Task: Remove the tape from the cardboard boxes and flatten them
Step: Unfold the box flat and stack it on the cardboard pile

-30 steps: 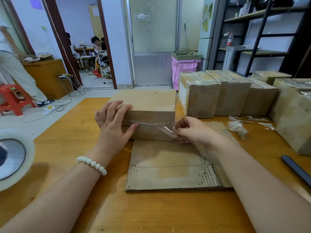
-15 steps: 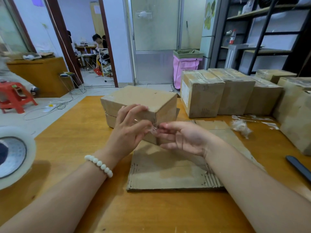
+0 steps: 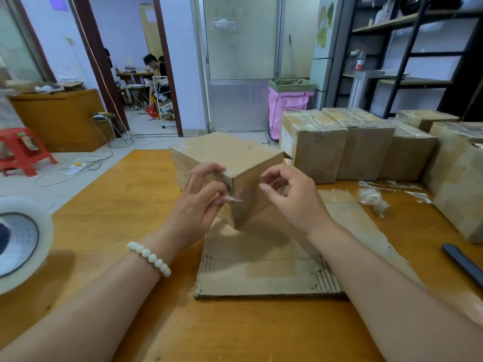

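Observation:
A brown cardboard box (image 3: 230, 155) stands turned with one corner toward me, over a flattened cardboard sheet (image 3: 261, 273). My left hand (image 3: 201, 205), with a white bead bracelet on the wrist, pinches a short end of clear tape (image 3: 233, 198) at the box's near vertical edge. My right hand (image 3: 295, 199) is against the box's right face with its fingers curled. Whether it holds any tape is not visible. A crumpled wad of removed tape (image 3: 371, 198) lies on the table to the right.
Several taped boxes (image 3: 313, 147) line the back right of the wooden table (image 3: 117, 205), and another (image 3: 460, 184) stands at the right edge. A clear tape roll (image 3: 23, 244) is at far left, a dark blue tool (image 3: 462, 262) at right.
The box has been turned from face-on to corner-on. The stretched tape strip went from my right hand's pinch to my left hand's, and my right hand moved to the box's right face.

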The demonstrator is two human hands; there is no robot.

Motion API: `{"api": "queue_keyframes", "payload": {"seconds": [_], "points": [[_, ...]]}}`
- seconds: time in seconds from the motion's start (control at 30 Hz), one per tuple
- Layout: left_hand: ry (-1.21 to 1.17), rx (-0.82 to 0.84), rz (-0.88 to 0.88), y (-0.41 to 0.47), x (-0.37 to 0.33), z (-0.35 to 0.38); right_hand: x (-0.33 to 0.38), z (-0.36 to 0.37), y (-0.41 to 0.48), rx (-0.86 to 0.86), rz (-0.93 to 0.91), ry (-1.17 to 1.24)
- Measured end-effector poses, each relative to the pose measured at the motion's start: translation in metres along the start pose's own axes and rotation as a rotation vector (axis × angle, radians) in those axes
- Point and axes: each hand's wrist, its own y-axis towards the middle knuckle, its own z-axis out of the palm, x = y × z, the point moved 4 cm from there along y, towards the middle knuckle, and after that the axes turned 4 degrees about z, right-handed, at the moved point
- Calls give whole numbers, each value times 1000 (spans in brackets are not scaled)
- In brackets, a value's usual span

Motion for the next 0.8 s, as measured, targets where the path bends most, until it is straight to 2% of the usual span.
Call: {"api": "queue_keyframes", "payload": {"seconds": [0.1,0.17,0.37,0.57,0.67,0.8], "points": [[-44,22,-24,0,2,1,7,15,-4,83,-220,-104],[-70,36,-38,0,3,1,7,23,-7,67,-320,-169],[-138,81,-92,1,0,0,5,26,-5,-12,-392,-140],[-153,65,-60,1,-5,-1,14,24,-10,-144,-587,-245],[-162,55,-66,1,-5,-1,19,24,-11,-147,-674,-324],[-169,35,-66,-1,-6,0,21,27,-12,-136,-698,-426]]}}
